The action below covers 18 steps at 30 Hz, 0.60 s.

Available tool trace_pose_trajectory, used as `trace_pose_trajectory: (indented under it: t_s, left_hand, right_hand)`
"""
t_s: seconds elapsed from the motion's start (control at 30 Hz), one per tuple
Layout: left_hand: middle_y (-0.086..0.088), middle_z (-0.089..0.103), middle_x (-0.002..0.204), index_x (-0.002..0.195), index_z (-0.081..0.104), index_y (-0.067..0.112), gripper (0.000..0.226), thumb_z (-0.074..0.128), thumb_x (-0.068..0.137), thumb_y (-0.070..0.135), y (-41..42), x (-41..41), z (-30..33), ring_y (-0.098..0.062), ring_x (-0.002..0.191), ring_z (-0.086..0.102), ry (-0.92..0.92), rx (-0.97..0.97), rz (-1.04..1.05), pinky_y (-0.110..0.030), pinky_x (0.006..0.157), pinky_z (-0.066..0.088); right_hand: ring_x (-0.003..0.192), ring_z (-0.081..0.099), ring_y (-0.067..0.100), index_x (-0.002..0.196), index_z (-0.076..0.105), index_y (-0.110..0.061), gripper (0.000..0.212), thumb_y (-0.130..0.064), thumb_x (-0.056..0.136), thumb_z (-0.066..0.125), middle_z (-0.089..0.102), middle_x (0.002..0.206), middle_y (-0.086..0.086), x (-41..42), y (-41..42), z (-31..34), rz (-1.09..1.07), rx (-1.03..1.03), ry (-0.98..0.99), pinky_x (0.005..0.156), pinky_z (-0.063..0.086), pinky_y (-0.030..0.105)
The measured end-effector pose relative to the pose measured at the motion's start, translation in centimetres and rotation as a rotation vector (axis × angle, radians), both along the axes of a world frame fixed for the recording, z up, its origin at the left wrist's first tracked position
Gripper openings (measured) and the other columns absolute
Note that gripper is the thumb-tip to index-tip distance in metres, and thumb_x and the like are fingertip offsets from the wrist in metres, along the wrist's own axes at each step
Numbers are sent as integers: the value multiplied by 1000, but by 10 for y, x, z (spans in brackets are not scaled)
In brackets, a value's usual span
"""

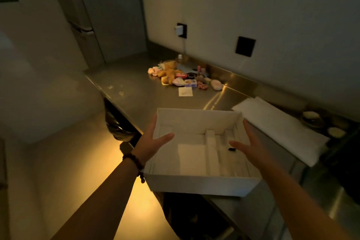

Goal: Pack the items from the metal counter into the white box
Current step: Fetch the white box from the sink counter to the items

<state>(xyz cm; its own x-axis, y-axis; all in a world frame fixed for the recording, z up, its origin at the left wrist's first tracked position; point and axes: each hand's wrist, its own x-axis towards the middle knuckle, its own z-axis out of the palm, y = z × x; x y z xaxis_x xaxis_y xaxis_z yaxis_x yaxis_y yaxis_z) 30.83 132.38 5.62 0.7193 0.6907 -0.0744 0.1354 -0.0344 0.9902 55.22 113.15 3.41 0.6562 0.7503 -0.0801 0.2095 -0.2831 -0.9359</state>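
Left grip [153, 142] is released, fingers spread, palm against the left wall of the white box [196, 181]. Right grip [249, 146] is likewise released, flat beside the box's right wall; contact there cannot be confirmed. The box sits between both grips at the near edge of the metal surface [136, 91], its front corner overhanging. Inside are white dividers and a small black item [231, 149]. The pile of items [181, 76] lies well beyond both grips, by the wall. A white lid [280, 122] lies just right of the right grip.
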Motion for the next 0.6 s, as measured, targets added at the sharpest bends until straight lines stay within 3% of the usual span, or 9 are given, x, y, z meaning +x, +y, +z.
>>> trace_pose_trajectory:
  t_s: [0.1, 0.23, 0.33, 0.37, 0.4, 0.5, 0.6]
  left_hand:
    - [2, 50, 135, 144, 19, 42, 89, 73, 73, 43, 56, -15, -10, -19, 118, 53, -12, -1, 32, -49, 96, 47]
    - [-1, 43, 142, 147, 11, 40, 98, 74, 72, 46, 127, -19, -15, -23, 124, 47, 40, 1, 34, -54, 101, 41]
    - [-1, 33, 149, 147, 5, 42, 105, 74, 68, 53, 171, -10, -16, -26, 132, 38, 91, -7, -5, -56, 105, 34]
    - [-1, 31, 150, 147, 4, 42, 104, 73, 69, 53, 183, -5, -16, -27, 132, 37, 107, -5, -22, -56, 105, 34]
    - [-1, 29, 151, 147, 4, 41, 103, 71, 69, 52, 193, 1, -16, -26, 133, 36, 114, -3, -39, -57, 105, 33]
    - [-1, 32, 150, 147, 4, 40, 102, 68, 68, 49, 217, 22, -18, -24, 130, 39, 111, -3, -95, -55, 106, 34]
    - [0, 31, 150, 147, 2, 42, 100, 68, 71, 50, 235, 51, -24, -26, 130, 38, 137, 3, -135, -55, 105, 34]
  right_hand:
    - [104, 39, 2, 149, 15, -35, 85, -18, 85, 67, 31, 152, 1, -12, 60, 1, 6, -31, -26, 49, 42, 3]
    - [104, 43, 5, 149, 12, -35, 87, -17, 85, 68, 30, 153, 4, -18, 127, -1, -1, -66, -1, 51, 42, 3]
    - [127, 40, 16, 149, 12, -36, 88, -22, 84, 69, 22, 156, 3, -20, 158, -6, -76, -103, -7, 77, 39, 12]
    - [132, 37, 20, 149, 12, -37, 88, -24, 83, 70, 22, 157, 2, -20, 165, -8, -100, -116, -4, 80, 39, 16]
    - [129, 40, 19, 148, 12, -38, 88, -23, 83, 70, 22, 156, 2, -18, 171, -10, -118, -115, 5, 78, 40, 14]
    - [99, 44, -4, 148, 11, -40, 89, -19, 84, 69, 26, 154, 3, -9, 184, -16, -178, -110, 26, 49, 42, 3]
    - [88, 41, -4, 147, 10, -41, 89, -24, 83, 69, 30, 152, 4, 6, 192, -17, -273, -162, -22, 55, 39, 7]
